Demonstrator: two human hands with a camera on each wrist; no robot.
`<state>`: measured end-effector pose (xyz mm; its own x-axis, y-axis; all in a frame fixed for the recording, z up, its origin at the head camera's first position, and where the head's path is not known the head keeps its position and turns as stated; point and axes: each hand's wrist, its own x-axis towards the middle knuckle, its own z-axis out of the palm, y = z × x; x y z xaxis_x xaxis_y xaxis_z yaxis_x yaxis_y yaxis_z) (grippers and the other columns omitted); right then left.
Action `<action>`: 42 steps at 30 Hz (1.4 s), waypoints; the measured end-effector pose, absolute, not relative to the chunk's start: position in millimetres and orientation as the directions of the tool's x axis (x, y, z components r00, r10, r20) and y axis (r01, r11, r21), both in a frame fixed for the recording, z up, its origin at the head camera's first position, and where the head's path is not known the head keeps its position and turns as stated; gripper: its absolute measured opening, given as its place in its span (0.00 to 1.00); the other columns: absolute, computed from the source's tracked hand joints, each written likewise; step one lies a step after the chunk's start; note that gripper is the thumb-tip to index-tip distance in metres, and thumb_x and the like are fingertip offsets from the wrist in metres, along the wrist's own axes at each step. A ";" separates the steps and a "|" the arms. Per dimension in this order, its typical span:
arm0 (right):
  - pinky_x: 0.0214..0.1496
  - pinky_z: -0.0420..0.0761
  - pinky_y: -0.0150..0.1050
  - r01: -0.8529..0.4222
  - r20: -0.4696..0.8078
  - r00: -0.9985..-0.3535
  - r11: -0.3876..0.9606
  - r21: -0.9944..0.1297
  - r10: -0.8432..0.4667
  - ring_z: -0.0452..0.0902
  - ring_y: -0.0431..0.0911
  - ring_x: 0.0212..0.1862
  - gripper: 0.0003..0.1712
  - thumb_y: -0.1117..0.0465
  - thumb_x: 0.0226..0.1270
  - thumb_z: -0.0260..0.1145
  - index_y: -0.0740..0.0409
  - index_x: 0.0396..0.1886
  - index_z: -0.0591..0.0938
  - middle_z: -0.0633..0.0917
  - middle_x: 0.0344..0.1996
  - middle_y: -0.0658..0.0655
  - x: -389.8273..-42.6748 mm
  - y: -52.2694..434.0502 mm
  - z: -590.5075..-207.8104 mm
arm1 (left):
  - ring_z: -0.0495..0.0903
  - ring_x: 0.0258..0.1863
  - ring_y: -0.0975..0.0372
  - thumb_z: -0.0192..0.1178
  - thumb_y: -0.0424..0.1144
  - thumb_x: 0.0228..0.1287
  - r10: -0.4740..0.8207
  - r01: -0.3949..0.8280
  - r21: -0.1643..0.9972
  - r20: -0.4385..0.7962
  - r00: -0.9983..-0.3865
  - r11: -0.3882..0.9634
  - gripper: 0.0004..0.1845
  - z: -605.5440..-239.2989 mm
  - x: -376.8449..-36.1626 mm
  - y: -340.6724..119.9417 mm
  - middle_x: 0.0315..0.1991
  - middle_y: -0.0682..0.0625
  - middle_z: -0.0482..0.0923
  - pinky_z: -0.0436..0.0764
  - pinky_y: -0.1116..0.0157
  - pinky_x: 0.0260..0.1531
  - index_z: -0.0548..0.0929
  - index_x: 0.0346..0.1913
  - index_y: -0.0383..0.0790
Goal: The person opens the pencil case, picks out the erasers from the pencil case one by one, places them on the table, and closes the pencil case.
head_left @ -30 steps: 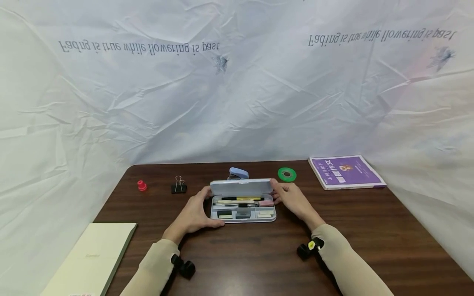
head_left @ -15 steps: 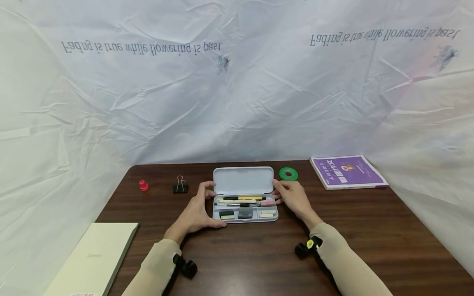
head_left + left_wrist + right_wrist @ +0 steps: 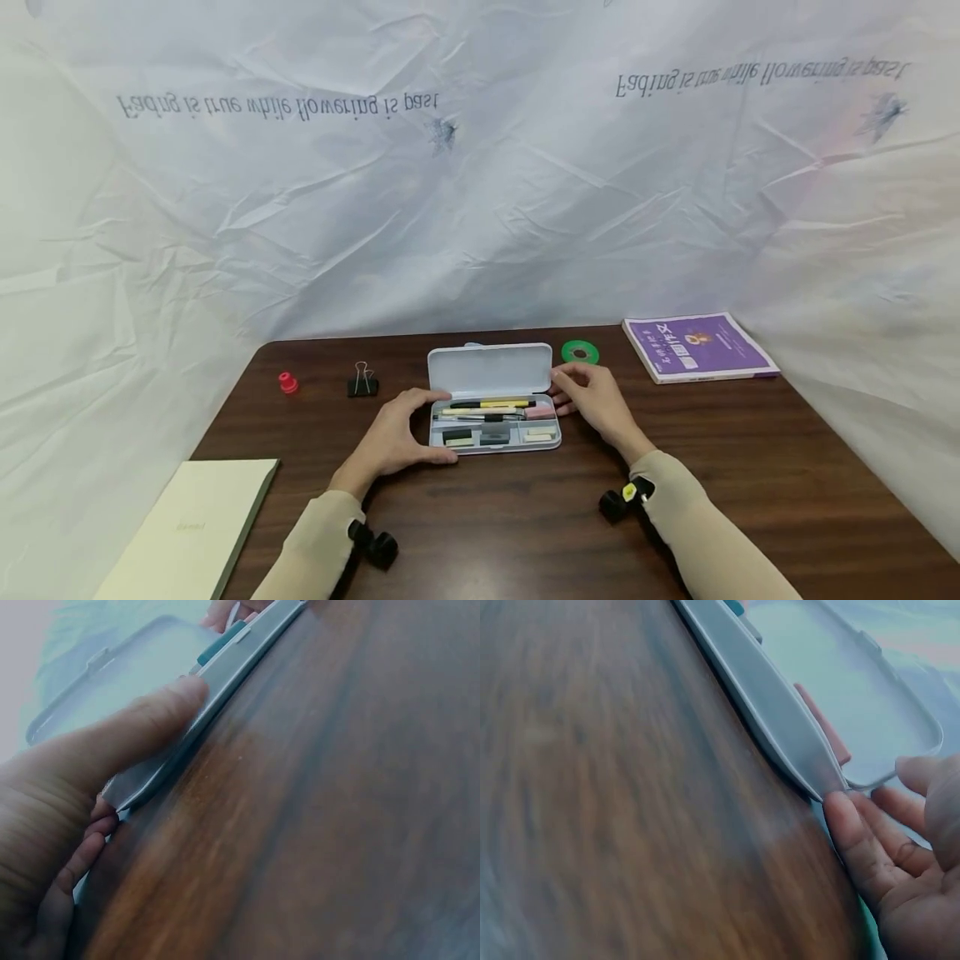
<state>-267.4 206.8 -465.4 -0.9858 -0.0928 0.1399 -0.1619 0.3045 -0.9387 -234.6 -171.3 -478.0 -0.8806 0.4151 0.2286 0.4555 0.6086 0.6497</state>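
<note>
My left hand (image 3: 396, 440) sits at the left end of the open pencil case (image 3: 495, 423), thumb curled along the near front edge and the fingers wrapped around the short end, so it grips the tray; the left wrist view shows the thumb (image 3: 142, 724) pressed flat on the case's rim. My right hand (image 3: 592, 398) is at the right end, fingers curled in against the corner where the tray meets the lid (image 3: 490, 369); in the right wrist view the fingertips (image 3: 847, 817) touch that corner, though I cannot tell whether they really pinch it. The case lies near the middle of the worktop (image 3: 750, 467), its long axis running left to right across my view, the lid tipped up and back, away from me, with its inside facing me. Inside, along the back, pens (image 3: 487, 406) lie parallel to the long axis, a pink eraser (image 3: 539, 412) at their right end; small compartments along the front hold a few blocks. Just beyond the right hand is a green tape roll (image 3: 580, 352), and farther right a purple book (image 3: 697, 347). To the left of the case stand a black binder clip (image 3: 363, 383) and a small red object (image 3: 288, 382). A pale notebook (image 3: 191, 525) lies at the near left corner.
</note>
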 end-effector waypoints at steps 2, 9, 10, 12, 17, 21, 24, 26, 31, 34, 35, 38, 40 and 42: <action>0.42 0.92 0.41 -0.212 0.197 -0.977 0.307 -0.928 -0.080 0.91 0.53 0.42 0.17 0.55 0.87 0.69 0.66 0.56 0.89 0.91 0.47 0.68 -267.6 209.3 -463.6 | 0.76 0.75 0.48 0.87 0.66 0.53 0.417 0.458 0.649 0.230 -0.879 0.608 0.48 -478.7 -234.1 -171.8 0.73 0.52 0.79 0.75 0.36 0.72 0.82 0.76 0.59; 0.46 0.89 0.36 -0.379 0.373 -0.925 0.278 -0.882 -0.077 0.89 0.58 0.44 0.10 0.59 0.82 0.74 0.63 0.50 0.88 0.90 0.42 0.65 -264.3 219.5 -445.6 | 0.79 0.69 0.50 0.86 0.64 0.54 0.406 0.457 0.659 0.243 -0.881 0.597 0.44 -479.2 -234.1 -174.1 0.69 0.53 0.80 0.78 0.38 0.69 0.85 0.74 0.58; 0.47 0.89 0.35 -0.399 0.388 -0.917 0.266 -0.878 -0.093 0.89 0.56 0.45 0.09 0.61 0.81 0.75 0.62 0.50 0.88 0.90 0.43 0.65 -263.3 220.5 -441.8 | 0.79 0.69 0.51 0.87 0.64 0.54 0.405 0.456 0.661 0.243 -0.881 0.596 0.43 -478.9 -234.1 -174.3 0.69 0.53 0.80 0.78 0.39 0.68 0.85 0.74 0.58; 0.47 0.87 0.32 -0.439 0.419 -0.898 0.254 -0.862 -0.132 0.89 0.52 0.46 0.08 0.63 0.79 0.75 0.62 0.51 0.89 0.90 0.45 0.64 -262.1 221.7 -435.3 | 0.79 0.69 0.51 0.87 0.63 0.54 0.403 0.455 0.665 0.244 -0.882 0.592 0.43 -478.8 -234.6 -174.3 0.69 0.53 0.81 0.79 0.39 0.68 0.86 0.73 0.58; 0.46 0.87 0.31 -0.495 0.437 -0.864 0.266 -0.827 -0.249 0.88 0.43 0.45 0.11 0.69 0.77 0.76 0.64 0.55 0.88 0.90 0.48 0.63 -260.9 219.4 -429.1 | 0.79 0.68 0.51 0.87 0.63 0.53 0.399 0.444 0.679 0.236 -0.886 0.585 0.43 -478.6 -234.4 -174.9 0.68 0.54 0.81 0.78 0.39 0.68 0.86 0.73 0.58; 0.50 0.88 0.34 -0.504 0.396 -0.848 0.305 -0.808 -0.351 0.88 0.46 0.47 0.14 0.70 0.75 0.76 0.66 0.58 0.88 0.90 0.49 0.64 -258.2 215.4 -431.4 | 0.79 0.68 0.51 0.87 0.63 0.53 0.396 0.440 0.680 0.234 -0.888 0.586 0.43 -479.7 -234.7 -175.4 0.68 0.54 0.81 0.78 0.40 0.68 0.86 0.72 0.58; 0.52 0.89 0.37 -0.514 0.356 -0.834 0.357 -0.780 -0.422 0.88 0.48 0.48 0.16 0.70 0.74 0.77 0.64 0.59 0.89 0.90 0.49 0.61 -255.5 212.4 -434.5 | 0.79 0.68 0.52 0.87 0.64 0.54 0.396 0.440 0.679 0.233 -0.888 0.587 0.43 -480.7 -235.3 -175.7 0.69 0.55 0.81 0.78 0.40 0.68 0.86 0.72 0.59; 0.53 0.89 0.39 -0.528 0.329 -0.823 0.407 -0.745 -0.464 0.88 0.47 0.49 0.17 0.70 0.74 0.78 0.60 0.59 0.90 0.91 0.48 0.57 -253.9 210.8 -436.7 | 0.79 0.69 0.51 0.87 0.64 0.54 0.397 0.439 0.681 0.231 -0.888 0.586 0.43 -480.5 -235.5 -175.7 0.69 0.55 0.81 0.78 0.40 0.69 0.86 0.72 0.59; 0.53 0.89 0.44 -0.590 0.284 -0.780 0.501 -0.633 -0.558 0.86 0.43 0.48 0.16 0.65 0.73 0.80 0.52 0.57 0.92 0.90 0.47 0.48 -252.3 207.8 -440.9 | 0.79 0.70 0.50 0.87 0.64 0.54 0.398 0.437 0.682 0.228 -0.889 0.586 0.43 -480.0 -235.1 -174.9 0.69 0.54 0.81 0.78 0.38 0.69 0.86 0.73 0.59; 0.50 0.88 0.43 -0.631 0.265 -0.745 0.518 -0.578 -0.612 0.84 0.41 0.47 0.14 0.64 0.76 0.79 0.50 0.57 0.93 0.88 0.48 0.45 -252.8 205.0 -440.1 | 0.79 0.70 0.50 0.87 0.64 0.54 0.396 0.437 0.680 0.228 -0.889 0.589 0.43 -479.3 -234.7 -174.6 0.68 0.53 0.81 0.78 0.38 0.70 0.86 0.72 0.59; 0.49 0.87 0.43 -0.645 0.261 -0.732 0.518 -0.562 -0.629 0.83 0.41 0.46 0.13 0.65 0.76 0.78 0.50 0.56 0.94 0.87 0.48 0.46 -252.7 203.7 -439.1 | 0.79 0.70 0.50 0.87 0.63 0.54 0.395 0.436 0.680 0.228 -0.890 0.590 0.42 -479.1 -234.7 -174.6 0.68 0.53 0.81 0.77 0.38 0.70 0.86 0.72 0.59; 0.48 0.87 0.43 -0.670 0.240 -0.708 0.523 -0.527 -0.664 0.81 0.39 0.46 0.12 0.66 0.78 0.75 0.50 0.55 0.95 0.86 0.48 0.47 -251.8 200.6 -435.5 | 0.79 0.70 0.51 0.87 0.63 0.54 0.392 0.434 0.677 0.228 -0.891 0.594 0.42 -478.7 -235.1 -174.4 0.68 0.53 0.81 0.77 0.39 0.70 0.86 0.72 0.59; 0.47 0.87 0.44 -0.678 0.238 -0.701 0.525 -0.514 -0.672 0.80 0.39 0.45 0.11 0.67 0.79 0.75 0.52 0.53 0.95 0.85 0.48 0.48 -250.6 198.9 -433.6 | 0.79 0.69 0.50 0.87 0.63 0.54 0.392 0.433 0.674 0.225 -0.892 0.599 0.42 -478.3 -235.0 -173.9 0.68 0.53 0.81 0.78 0.38 0.69 0.86 0.73 0.59; 0.47 0.87 0.43 -0.681 0.241 -0.700 0.525 -0.511 -0.673 0.80 0.39 0.44 0.10 0.67 0.78 0.75 0.52 0.52 0.95 0.85 0.47 0.48 -250.0 198.2 -432.8 | 0.79 0.69 0.50 0.87 0.63 0.54 0.391 0.431 0.673 0.223 -0.893 0.601 0.42 -478.3 -234.7 -173.6 0.68 0.52 0.81 0.78 0.38 0.69 0.86 0.73 0.58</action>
<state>-250.0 198.2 -432.8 -0.6995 -0.6727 0.2412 -0.6808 0.5246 -0.5112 -234.7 -173.6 -478.3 -0.8931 0.3905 0.2235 0.4311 0.6008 0.6732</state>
